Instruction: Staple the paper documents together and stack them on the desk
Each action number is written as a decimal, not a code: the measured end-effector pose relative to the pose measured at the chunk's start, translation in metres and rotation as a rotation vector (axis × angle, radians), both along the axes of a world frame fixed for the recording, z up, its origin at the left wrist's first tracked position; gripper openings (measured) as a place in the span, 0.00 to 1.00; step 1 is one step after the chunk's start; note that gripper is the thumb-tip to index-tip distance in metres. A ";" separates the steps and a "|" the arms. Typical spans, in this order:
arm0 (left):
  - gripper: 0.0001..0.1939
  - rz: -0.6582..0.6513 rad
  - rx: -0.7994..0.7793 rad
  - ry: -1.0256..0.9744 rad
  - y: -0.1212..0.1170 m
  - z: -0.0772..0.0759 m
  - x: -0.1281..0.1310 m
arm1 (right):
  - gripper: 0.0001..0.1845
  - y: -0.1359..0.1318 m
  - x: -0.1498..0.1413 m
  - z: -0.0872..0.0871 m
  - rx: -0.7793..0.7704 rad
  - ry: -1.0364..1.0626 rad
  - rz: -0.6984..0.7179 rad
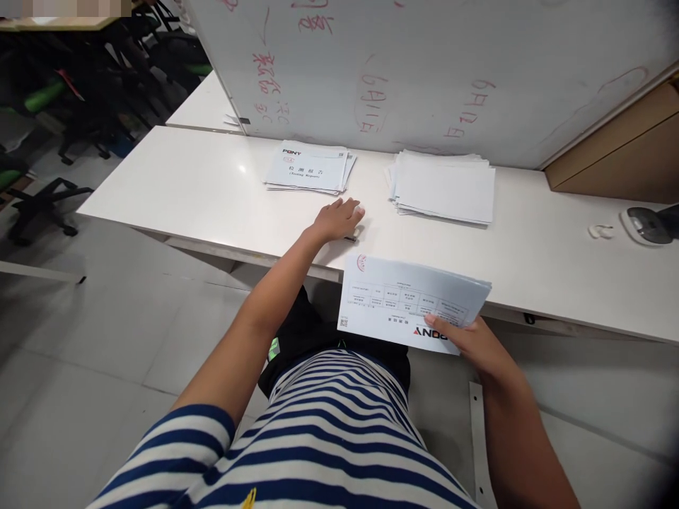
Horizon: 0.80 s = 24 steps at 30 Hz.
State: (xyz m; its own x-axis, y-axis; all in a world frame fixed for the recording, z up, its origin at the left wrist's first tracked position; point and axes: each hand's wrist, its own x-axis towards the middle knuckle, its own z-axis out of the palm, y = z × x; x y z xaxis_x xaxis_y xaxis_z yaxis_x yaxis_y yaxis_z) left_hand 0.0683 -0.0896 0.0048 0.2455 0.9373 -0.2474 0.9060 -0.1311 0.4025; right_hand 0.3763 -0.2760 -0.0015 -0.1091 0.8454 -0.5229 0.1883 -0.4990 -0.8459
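My right hand [472,343] grips a thin sheaf of printed report sheets [403,300] by its near edge and holds it over the front edge of the white table [212,191]. My left hand [337,219] rests on the tabletop with its fingers curled over a small dark object that I cannot make out. Just beyond my left hand lies a stack of printed reports [310,167]. To its right sits a second stack of blank-faced sheets [445,187].
A whiteboard [424,63] with red writing stands upright along the table's far edge. A small white clip [600,230] and a round grey-white device [644,225] lie at the table's right end. Office chairs [47,191] stand on the floor at the left.
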 end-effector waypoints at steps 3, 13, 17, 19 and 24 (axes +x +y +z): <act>0.32 0.007 -0.006 -0.004 -0.001 0.001 0.000 | 0.29 0.004 -0.002 -0.003 0.005 -0.004 0.018; 0.33 -0.003 -0.021 0.015 -0.002 0.004 0.001 | 0.29 0.009 -0.008 -0.001 -0.010 0.031 0.049; 0.32 0.008 -0.017 0.002 -0.003 0.004 0.002 | 0.29 0.009 -0.008 -0.007 -0.002 0.024 0.035; 0.33 0.007 -0.019 0.001 -0.003 0.004 0.002 | 0.28 0.013 -0.004 -0.008 0.018 -0.005 0.035; 0.33 -0.001 -0.025 -0.002 -0.002 0.003 0.001 | 0.29 0.086 0.026 0.000 0.269 -0.369 -0.165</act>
State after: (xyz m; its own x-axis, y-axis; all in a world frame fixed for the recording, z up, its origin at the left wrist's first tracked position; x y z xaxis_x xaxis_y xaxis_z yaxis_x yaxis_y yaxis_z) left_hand 0.0694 -0.0918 0.0077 0.2473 0.9305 -0.2700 0.9049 -0.1222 0.4078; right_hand 0.4026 -0.1902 -0.0015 0.1897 0.9461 -0.2624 0.4369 -0.3207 -0.8404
